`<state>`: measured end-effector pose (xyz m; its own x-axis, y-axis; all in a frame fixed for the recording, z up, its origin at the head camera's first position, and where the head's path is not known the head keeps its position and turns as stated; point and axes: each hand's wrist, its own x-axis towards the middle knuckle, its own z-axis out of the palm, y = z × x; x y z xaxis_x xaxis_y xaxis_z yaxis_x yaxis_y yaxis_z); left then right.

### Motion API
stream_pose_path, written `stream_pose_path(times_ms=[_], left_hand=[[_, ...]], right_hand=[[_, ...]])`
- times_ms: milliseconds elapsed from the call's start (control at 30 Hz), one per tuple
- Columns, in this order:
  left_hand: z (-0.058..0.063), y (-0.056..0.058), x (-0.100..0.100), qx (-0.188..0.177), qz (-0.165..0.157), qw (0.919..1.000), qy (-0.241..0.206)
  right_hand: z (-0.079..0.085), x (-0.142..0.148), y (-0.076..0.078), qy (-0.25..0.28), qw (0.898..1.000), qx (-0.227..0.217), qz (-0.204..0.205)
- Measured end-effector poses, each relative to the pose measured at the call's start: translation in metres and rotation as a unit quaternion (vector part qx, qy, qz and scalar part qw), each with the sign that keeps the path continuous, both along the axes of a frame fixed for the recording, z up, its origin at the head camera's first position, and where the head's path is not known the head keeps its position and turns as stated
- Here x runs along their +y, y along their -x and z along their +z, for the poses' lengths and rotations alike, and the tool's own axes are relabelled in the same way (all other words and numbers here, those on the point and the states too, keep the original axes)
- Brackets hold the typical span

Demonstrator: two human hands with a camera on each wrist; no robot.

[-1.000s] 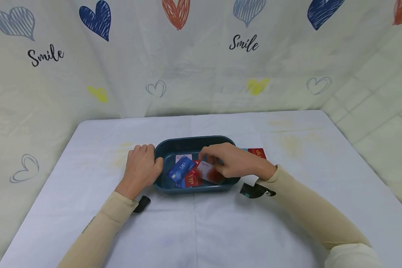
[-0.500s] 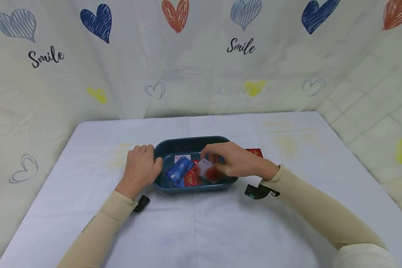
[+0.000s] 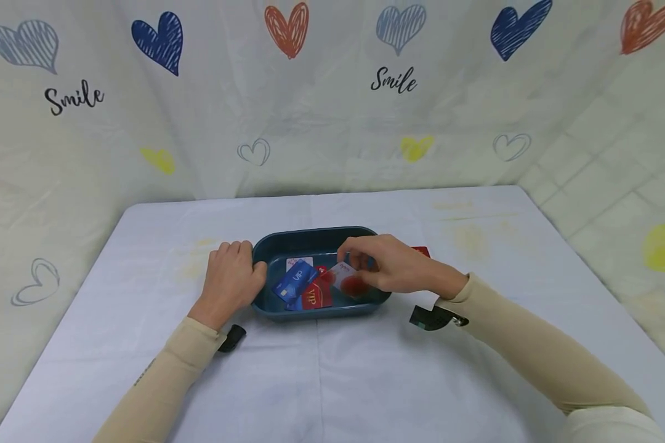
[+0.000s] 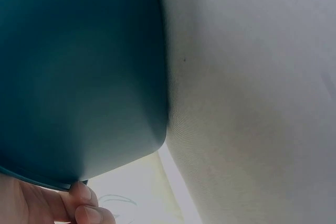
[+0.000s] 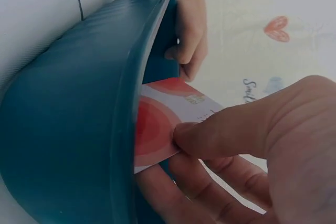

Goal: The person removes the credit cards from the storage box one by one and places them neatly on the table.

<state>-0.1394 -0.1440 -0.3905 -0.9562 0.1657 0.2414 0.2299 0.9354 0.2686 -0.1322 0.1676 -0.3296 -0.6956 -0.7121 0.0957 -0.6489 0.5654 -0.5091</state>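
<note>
A dark teal oval basin (image 3: 321,315) stands on the white-covered table. My left hand (image 3: 229,280) grips its left rim, fingers over the edge, as the left wrist view also shows near the fingertips (image 4: 84,195). My right hand (image 3: 390,264) reaches over the right side and pinches a white card with red circles (image 5: 157,124) between thumb and fingers, tilted above the basin floor. In the basin lie a blue VIP card (image 3: 295,280), a red VIP card (image 3: 317,296) and a white patterned card (image 3: 300,262), overlapping one another.
Part of a red card (image 3: 422,251) shows on the table behind my right wrist. The white tablecloth (image 3: 316,381) spreads around the basin. A curtain with printed hearts (image 3: 321,123) hangs at the back.
My right hand, still pinching the red-and-white card, has shifted slightly right relative to the basin, and the card has tilted. My left hand keeps its grip on the rim. The head view has shifted slightly.
</note>
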Motion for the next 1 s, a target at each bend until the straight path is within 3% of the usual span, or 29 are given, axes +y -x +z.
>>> stream_pose_path(times_ms=[333,667,1000], left_hand=[[0.001,-0.001,0.002,-0.007,0.002,1.0000,0.005],[0.001,-0.002,0.002,-0.002,0.003,1.0000,0.008],[-0.001,-0.003,0.002,0.020,0.000,0.9997,0.015]], right_hand=[[0.003,0.009,-0.003,0.045,0.999,-0.003,-0.001],[0.007,0.023,-0.004,0.077,0.996,-0.022,-0.048],[0.005,0.050,0.000,0.113,0.986,-0.067,-0.106]])
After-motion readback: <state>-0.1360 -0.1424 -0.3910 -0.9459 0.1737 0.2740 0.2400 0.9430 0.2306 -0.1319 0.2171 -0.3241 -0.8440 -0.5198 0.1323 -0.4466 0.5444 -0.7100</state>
